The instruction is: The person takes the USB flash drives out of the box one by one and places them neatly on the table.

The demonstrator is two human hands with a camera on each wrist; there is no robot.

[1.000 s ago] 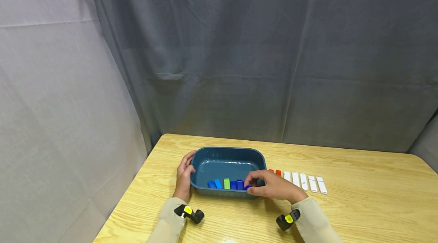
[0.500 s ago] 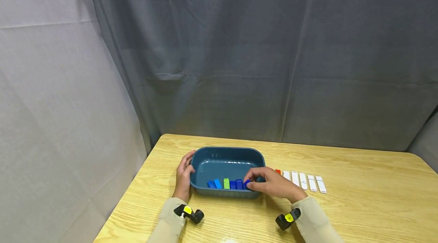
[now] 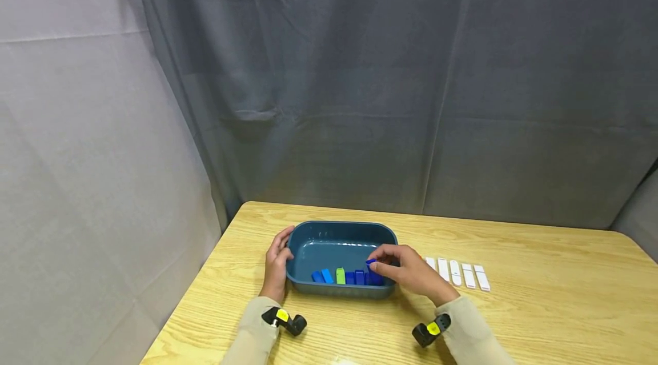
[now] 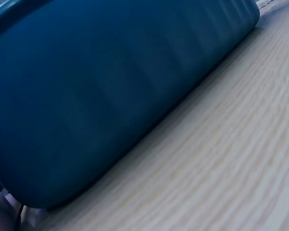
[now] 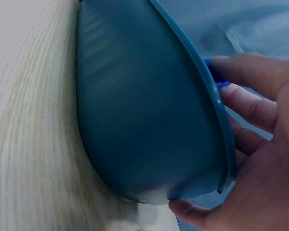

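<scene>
A dark teal plastic tub (image 3: pixel 341 292) stands on the table. My left hand (image 3: pixel 275 268) holds its left end, thumb at the rim and fingers along the outer wall. Over the tub's front right corner, my right hand (image 3: pixel 411 273) pinches a dark blue stick (image 3: pixel 371 262), which looks like a capped USB stick, between thumb and fingers. More dark blue (image 3: pixel 375 279) shows just below those fingers. In the right wrist view a bit of the blue stick (image 5: pixel 216 72) peeks past the rim. Along the tub's front wall lie several blue sticks (image 3: pixel 359 277) and a green one (image 3: pixel 340 276).
Right of the tub, several white sticks (image 3: pixel 469 276) lie in a row on the wooden table (image 3: pixel 555 296). A sliver of red shows behind the right hand. Grey curtains (image 3: pixel 329 96) hang behind and at the left.
My right hand has risen slightly, bringing the dark blue stick up from the front wall. The red sticks seen earlier are now mostly hidden behind that hand. My left hand has stayed put.
</scene>
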